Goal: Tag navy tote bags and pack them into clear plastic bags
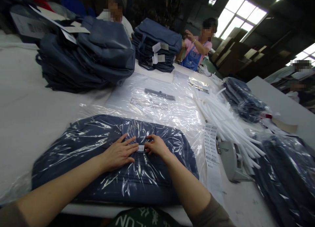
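Note:
A dark blue bag point(152, 184) lies flat in front of me inside a clear plastic bag point(91, 128) that shines and wrinkles over it. My left hand point(120, 153) rests on the plastic with its fingers spread, fingertips by the left edge of a small white sticker label point(141, 148). At the label's right edge are the curled, closed fingers of my right hand point(156, 145). The label lies against the plastic near the middle of the bag.
Stacked blue bags point(103, 46) and more bags point(157, 39) stand at the back. To the right are a barcode label strip point(210, 145), a grey label dispenser point(230, 161), white tubes point(221, 118) and wrapped bags point(283, 168). Flat clear plastic bags point(182, 105) lie ahead. Co-workers stand beyond.

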Action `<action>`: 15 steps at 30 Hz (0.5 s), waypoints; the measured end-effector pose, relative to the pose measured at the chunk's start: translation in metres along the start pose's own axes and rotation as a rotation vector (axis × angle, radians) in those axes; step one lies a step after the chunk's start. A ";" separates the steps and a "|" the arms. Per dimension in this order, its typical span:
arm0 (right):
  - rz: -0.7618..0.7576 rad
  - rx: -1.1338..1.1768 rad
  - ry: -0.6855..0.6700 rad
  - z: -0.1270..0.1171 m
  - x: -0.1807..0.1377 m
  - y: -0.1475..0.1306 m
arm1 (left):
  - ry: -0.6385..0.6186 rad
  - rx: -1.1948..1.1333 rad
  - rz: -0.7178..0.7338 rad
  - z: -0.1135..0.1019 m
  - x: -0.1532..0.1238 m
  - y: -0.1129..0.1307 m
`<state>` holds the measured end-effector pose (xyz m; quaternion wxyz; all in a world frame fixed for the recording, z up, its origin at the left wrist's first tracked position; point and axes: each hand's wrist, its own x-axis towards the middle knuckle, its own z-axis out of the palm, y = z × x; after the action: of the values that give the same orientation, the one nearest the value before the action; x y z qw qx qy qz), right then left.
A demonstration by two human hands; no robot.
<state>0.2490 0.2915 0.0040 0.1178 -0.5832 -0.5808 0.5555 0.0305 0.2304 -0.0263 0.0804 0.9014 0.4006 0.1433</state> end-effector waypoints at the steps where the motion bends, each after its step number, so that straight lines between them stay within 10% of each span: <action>1: 0.000 -0.017 0.039 -0.001 -0.007 -0.001 | -0.004 -0.005 0.004 -0.001 -0.001 0.000; 8: -0.593 -0.529 0.042 0.017 -0.045 0.003 | 0.021 0.001 0.019 0.005 0.000 0.001; 12: -0.546 -0.454 0.098 0.013 -0.098 0.018 | 0.032 0.104 0.048 -0.006 -0.009 -0.002; 15: -0.258 -0.134 -0.165 0.018 -0.160 0.060 | 0.151 0.194 -0.058 -0.039 -0.041 -0.013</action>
<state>0.3146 0.1355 0.0320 0.1007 -0.4628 -0.6944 0.5418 -0.0169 0.2096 -0.0009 -0.0333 0.8796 0.4435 0.1691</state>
